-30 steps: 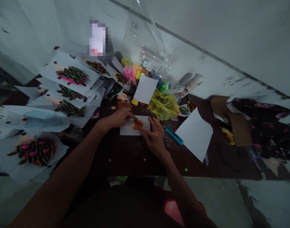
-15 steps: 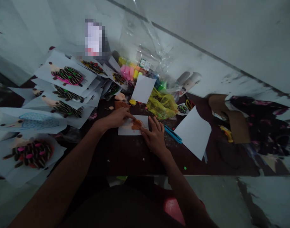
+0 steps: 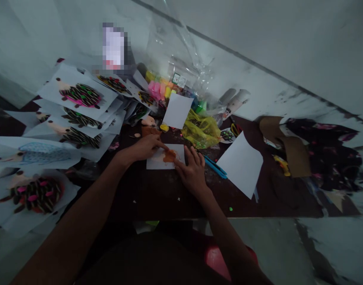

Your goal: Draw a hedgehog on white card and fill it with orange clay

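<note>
orange clay [image 3: 170,155] sits smeared on a white paper sheet [image 3: 155,162] right under both hands, near the front of a dark wooden table [image 3: 157,198]. left hand [image 3: 145,147] lies flat, fingers extended and close together, the index tip on the clay's left edge; it pinches nothing. right hand [image 3: 193,173] is spread, its fingertips [image 3: 179,166] down at the clay's right side, though whether they press the clay or only pin the sheet is hard to tell. the step in hand looks like pressing the clay out thin across the paper. the patch looks small and uneven, so the next move seems to call for more pushing outward from its edges. fingers hide part of the patch, so its full outline cannot be seen.

just beyond lie a brown-orange clay lump [image 3: 150,131] and a yellow clay bit [image 3: 164,128], with blue-handled scissors [image 3: 215,167] to the right. farther off are a yellow plastic bag [image 3: 200,130], a blank white sheet [image 3: 240,164] and clay packs [image 3: 159,89] in a clear plastic bag [image 3: 181,51]. hedgehog pictures [image 3: 80,95] overlap at the left. a pixelated object [image 3: 113,46] by the wall cannot be named, and a dark patterned cloth [image 3: 320,154] is blurred at the right.
</note>
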